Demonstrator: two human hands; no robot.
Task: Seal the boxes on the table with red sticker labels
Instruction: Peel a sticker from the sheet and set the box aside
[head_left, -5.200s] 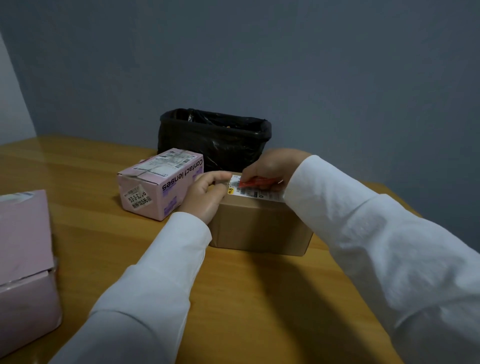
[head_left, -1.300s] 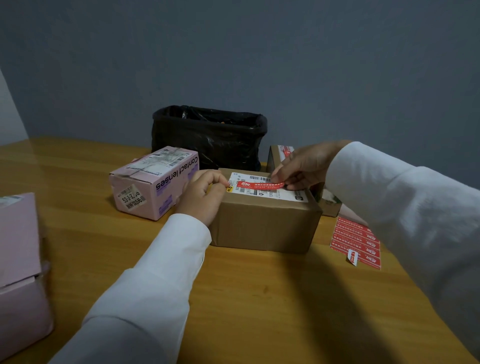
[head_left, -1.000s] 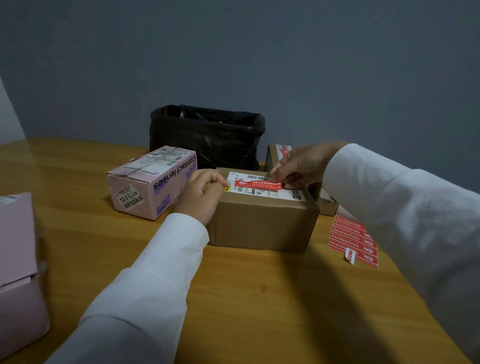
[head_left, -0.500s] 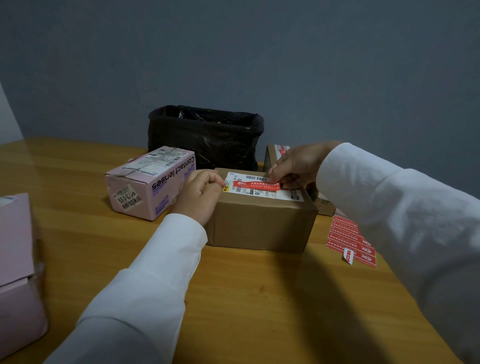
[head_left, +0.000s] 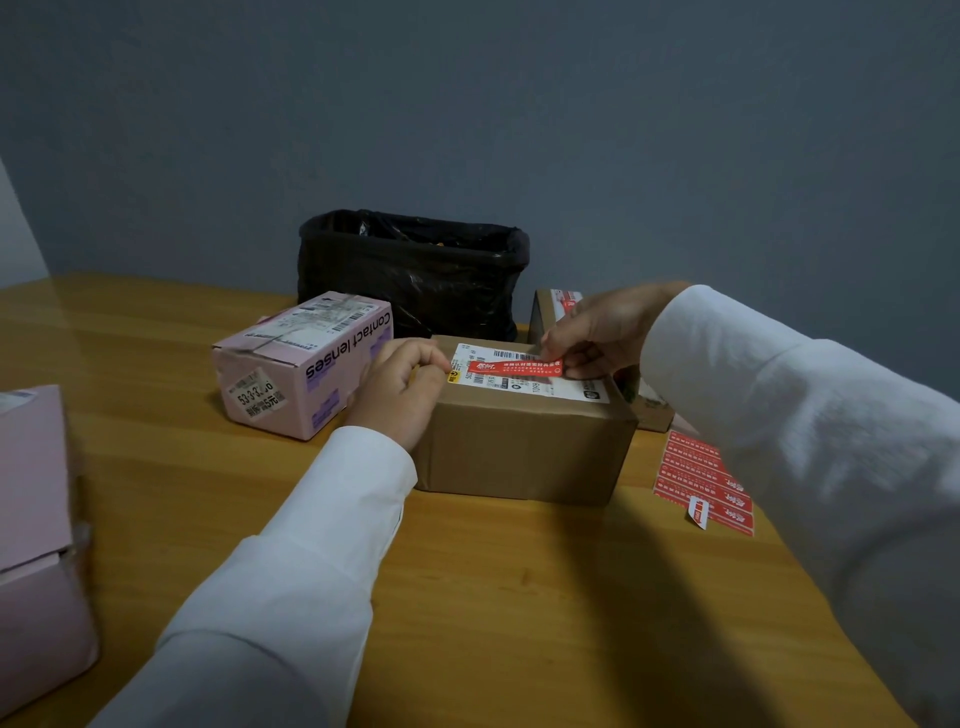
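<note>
The left hand (head_left: 402, 395) is curled over the top left edge of the brown cardboard box (head_left: 524, 447), its fingers hooked onto the lid and its thumb side against the box's left face, gripping the box. The right hand (head_left: 597, 332) reaches in from the right over the lid, fingers bent, with the fingertips (head_left: 574, 370) on the right end of a red sticker label (head_left: 514, 367); whether they pinch that end or only press it flat I cannot tell. The label lies lengthwise across the white shipping label (head_left: 524, 382) on the lid, near the far edge, with its left end flat on the paper. Both arms wear white sleeves (head_left: 291, 597).

The brown box stands on the wooden bench (head_left: 493, 623), about mid-frame. Just to its left, angled, sits a pink box (head_left: 306, 369) printed "Contact lenses", close to the left hand. Behind both is a bin lined with a black bag (head_left: 415, 270), against the grey wall. Behind the right hand another small cardboard box (head_left: 550, 306) shows a strip of red on top. To the right of the brown box, flat on the bench and partly hidden by the right sleeve, lies a sheet of red sticker labels (head_left: 701, 483), with a small peeled scrap (head_left: 697, 512) curling at its near edge. At the far left edge, part of a larger pink box (head_left: 31, 519) is in view
</note>
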